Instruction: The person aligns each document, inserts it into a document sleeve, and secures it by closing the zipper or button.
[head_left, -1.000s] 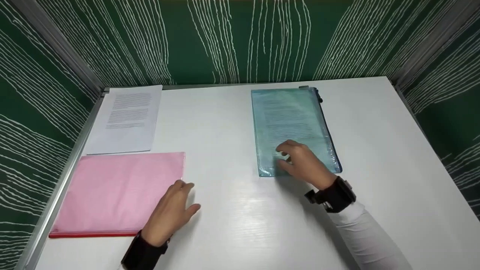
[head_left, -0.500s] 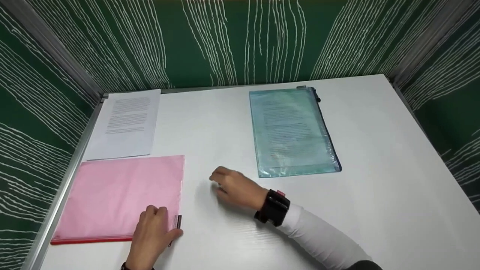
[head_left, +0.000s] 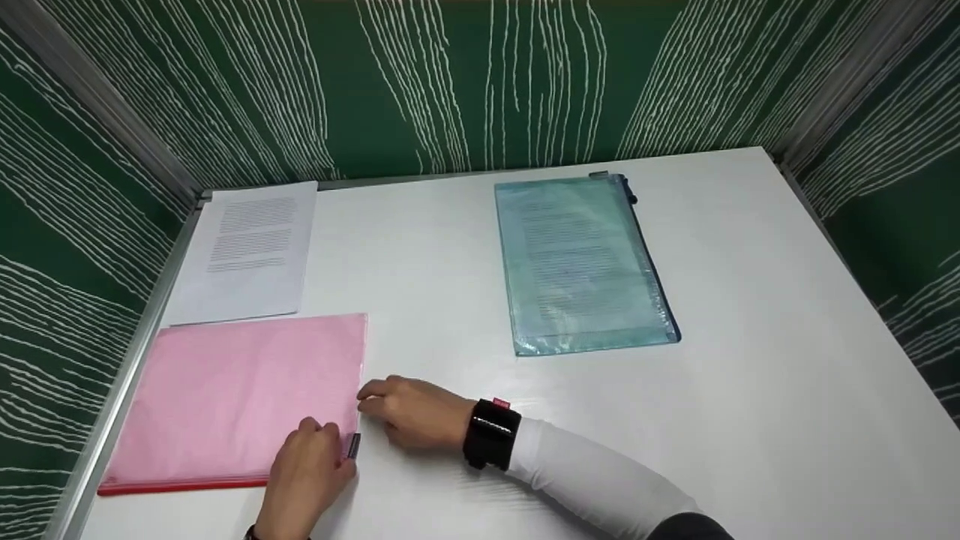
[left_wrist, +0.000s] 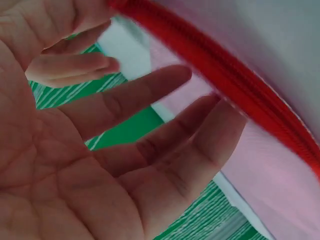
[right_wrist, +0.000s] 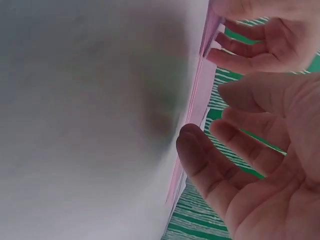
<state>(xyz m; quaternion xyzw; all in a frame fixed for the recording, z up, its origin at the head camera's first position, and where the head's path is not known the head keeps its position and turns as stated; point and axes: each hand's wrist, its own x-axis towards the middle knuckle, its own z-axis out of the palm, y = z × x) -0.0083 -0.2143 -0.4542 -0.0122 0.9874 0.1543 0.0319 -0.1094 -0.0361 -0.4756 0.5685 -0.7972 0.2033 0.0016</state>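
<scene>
A pink zipper pouch (head_left: 225, 390) lies flat at the left of the white table, its red zipper (left_wrist: 215, 60) along the near side. My left hand (head_left: 304, 472) is over the pouch's near right corner, thumb and fingers holding it at the zipper end. Beside that thumb shows a small dark tab (head_left: 354, 446). My right hand (head_left: 420, 412) is at the pouch's right edge. In the right wrist view one fingertip meets that edge, while the thumb stays apart from it. Under the left hand, part of the zipper is hidden in the head view.
A teal zipper pouch (head_left: 585, 266) with a printed sheet inside lies right of the middle, dark zipper on its right. Printed white paper (head_left: 244, 251) lies at the back left, just behind the pink pouch. Green walls with white lines (head_left: 517, 82) border the table (head_left: 750, 390).
My right hand has moved left and nearer from above the teal pouch to the pink pouch's right edge. The left hand has come down to the near right corner and taken hold there.
</scene>
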